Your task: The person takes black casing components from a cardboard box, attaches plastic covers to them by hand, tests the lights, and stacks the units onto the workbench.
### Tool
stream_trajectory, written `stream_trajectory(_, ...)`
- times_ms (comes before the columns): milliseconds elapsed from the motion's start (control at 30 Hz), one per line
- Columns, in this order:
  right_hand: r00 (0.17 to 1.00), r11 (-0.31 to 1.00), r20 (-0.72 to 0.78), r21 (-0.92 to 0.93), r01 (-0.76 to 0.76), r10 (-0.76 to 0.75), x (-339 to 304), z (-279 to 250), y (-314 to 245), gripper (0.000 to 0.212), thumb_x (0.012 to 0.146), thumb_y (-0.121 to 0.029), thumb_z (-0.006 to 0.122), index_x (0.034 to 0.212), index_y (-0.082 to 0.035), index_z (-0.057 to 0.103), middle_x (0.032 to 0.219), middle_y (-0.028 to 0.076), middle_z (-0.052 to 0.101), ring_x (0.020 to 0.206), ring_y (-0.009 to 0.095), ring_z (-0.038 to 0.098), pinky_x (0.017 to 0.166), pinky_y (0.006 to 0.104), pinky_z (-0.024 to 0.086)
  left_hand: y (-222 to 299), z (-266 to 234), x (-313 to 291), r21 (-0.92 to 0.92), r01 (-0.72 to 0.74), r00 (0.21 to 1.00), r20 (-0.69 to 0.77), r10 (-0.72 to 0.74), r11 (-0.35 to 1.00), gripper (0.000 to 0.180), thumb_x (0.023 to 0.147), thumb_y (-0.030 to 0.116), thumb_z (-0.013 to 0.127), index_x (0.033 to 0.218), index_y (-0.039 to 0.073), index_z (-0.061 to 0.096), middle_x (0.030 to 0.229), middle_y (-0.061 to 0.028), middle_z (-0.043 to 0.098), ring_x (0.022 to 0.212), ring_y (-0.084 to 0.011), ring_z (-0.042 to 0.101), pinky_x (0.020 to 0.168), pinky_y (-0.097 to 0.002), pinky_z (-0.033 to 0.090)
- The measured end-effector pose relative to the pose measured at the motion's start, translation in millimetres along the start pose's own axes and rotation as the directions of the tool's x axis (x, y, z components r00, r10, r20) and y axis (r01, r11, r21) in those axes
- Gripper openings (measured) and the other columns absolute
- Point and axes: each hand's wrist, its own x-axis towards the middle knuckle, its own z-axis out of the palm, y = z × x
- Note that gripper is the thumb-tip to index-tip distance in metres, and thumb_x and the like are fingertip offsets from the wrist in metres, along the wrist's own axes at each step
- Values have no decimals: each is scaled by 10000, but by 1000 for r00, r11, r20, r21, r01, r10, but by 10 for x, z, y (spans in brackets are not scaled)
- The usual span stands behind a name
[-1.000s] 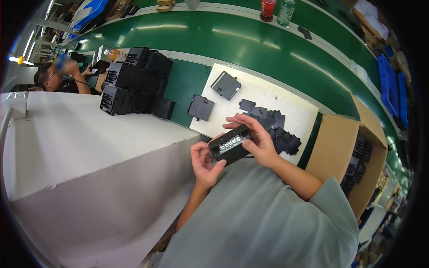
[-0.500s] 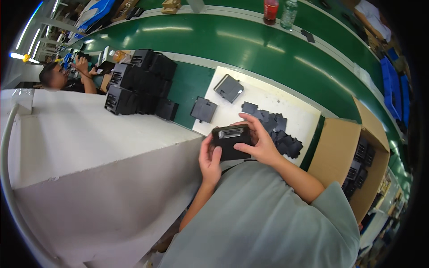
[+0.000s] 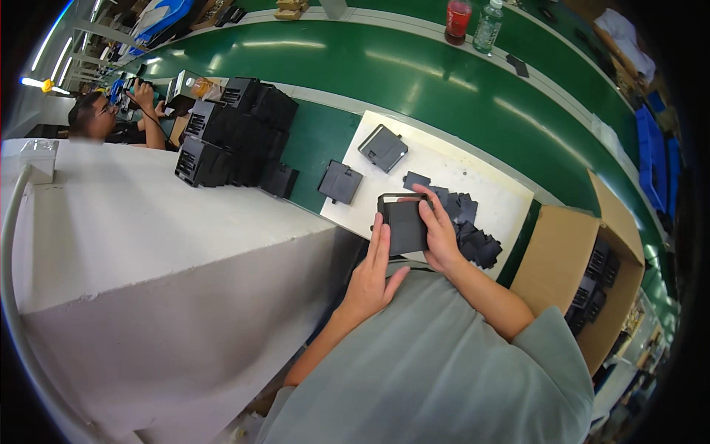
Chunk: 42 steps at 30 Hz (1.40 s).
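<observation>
A black plastic box-like housing (image 3: 407,228), with an open frame along its far edge, is held up in front of my body. My right hand (image 3: 441,240) grips its right side, thumb on the face and fingers behind. My left hand (image 3: 372,285) lies with straight fingers against the housing's left edge, its thumb spread away. Beyond, two similar black housings, one (image 3: 383,148) farther and one (image 3: 340,182) nearer, rest by a white board (image 3: 451,159). A pile of flat black plates (image 3: 477,240) lies on the board to the right of my hands.
Stacked black housings (image 3: 240,133) stand at the left beside a white wall-like block (image 3: 148,214). An open cardboard box (image 3: 551,244) with more black parts is at the right. Two bottles, one red (image 3: 458,21), one clear (image 3: 487,28), stand at the back. Another person (image 3: 111,122) sits far left.
The housing has been turned so its slotted end no longer faces me and its flat face shows. My left fingers have straightened along its edge; my right hand has shifted round its right side.
</observation>
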Motion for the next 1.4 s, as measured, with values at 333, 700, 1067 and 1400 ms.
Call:
stream_trajectory(333,971,908,34,-350,233,-236,15,-59,51,365,895,-102,533,1232,-81,393,1091,64,507,1023,129,461,891,254,392,72,-90,188,-108,96,995,-24,-99,990,765,818,86,598,1429,40,140,1477,-227,114,1282,-426,306,993,-379,368)
stream_trajectory(700,949,756,246,-578,307,-197,262,109,50,486,815,-84,636,1230,-50,385,1070,80,511,970,147,482,894,287,372,-160,-88,277,-313,141,930,-283,-234,939,635,866,102,553,1406,4,234,1433,-209,273,1287,-312,351,1019,-338,315)
stream_trajectory(1067,930,640,343,-687,344,-132,1160,372,359,563,793,-195,684,1223,-28,361,1037,119,558,1008,195,516,889,329,403,-671,-160,52,-242,276,871,-346,-349,930,595,864,98,548,1383,-15,281,1399,-200,360,1287,-274,373,1029,-321,304)
stream_trajectory(1400,855,8,515,-856,517,-65,1947,698,714,489,774,-297,679,1115,-25,459,1079,166,530,1023,332,497,858,395,409,-949,-165,-457,-448,466,814,-121,-569,763,325,892,122,551,1195,6,528,1118,-135,607,1027,-179,575,877,-288,444)
